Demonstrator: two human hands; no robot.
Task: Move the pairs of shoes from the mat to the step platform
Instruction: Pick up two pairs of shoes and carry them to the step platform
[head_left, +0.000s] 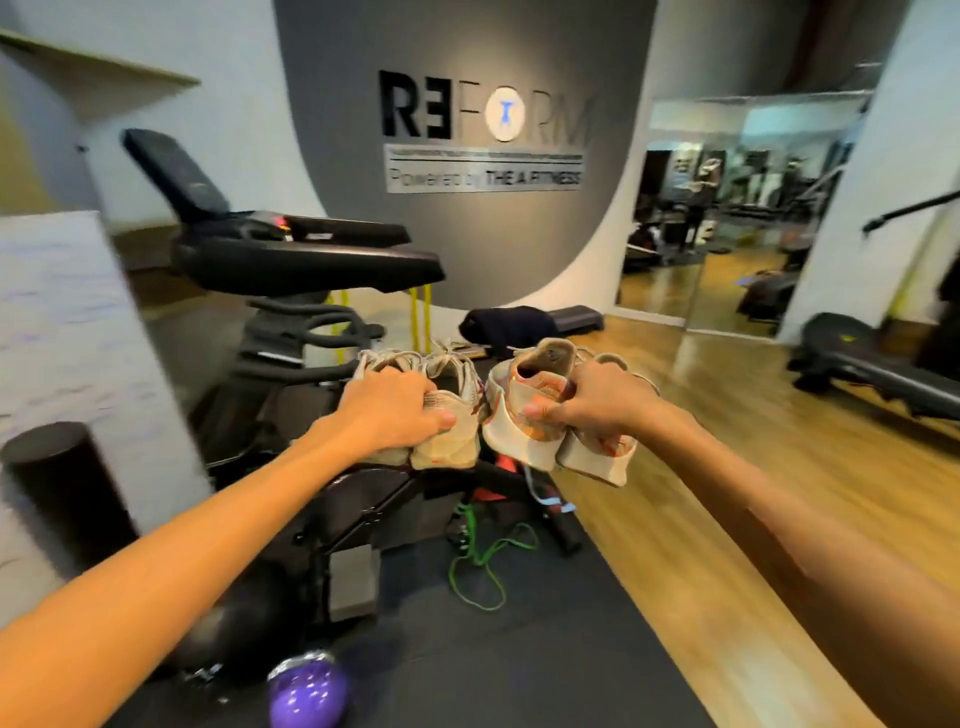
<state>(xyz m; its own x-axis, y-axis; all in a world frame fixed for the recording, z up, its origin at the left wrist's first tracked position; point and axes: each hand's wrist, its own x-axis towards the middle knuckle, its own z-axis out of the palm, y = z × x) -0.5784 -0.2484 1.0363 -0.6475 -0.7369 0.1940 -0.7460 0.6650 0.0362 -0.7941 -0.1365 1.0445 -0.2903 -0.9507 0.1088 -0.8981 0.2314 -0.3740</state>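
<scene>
**A:** ok so where are we at? Both sets of fingers look busy. Left hand has its fingers clamped over the heels of one pale pair of shoes, right hand has its fingers pinched on the heel collars of the orange-trimmed pair. Both pairs are up in the air, mid-frame, the two bundles just about touching each other.

**B:** yeah, I'd call this the carry step. Pickup's done, nothing set down yet. I think the step platform is that low dark thing at centre frame past the shoes, by the curved grey wall, with a dark bundle just left of it. Hard to be sure, it's blurry.

**A:** so next move is walk forward, lower both pairs onto it side by side, and don't let a shoe slip out of the pinch.

**B:** pretty much. Floor-wise: black mat underneath with a green band and a purple ball lower left, wood floor to the right. Exercise bike crowds the left, mirror at upper right. Watch that band underfoot.
</scene>
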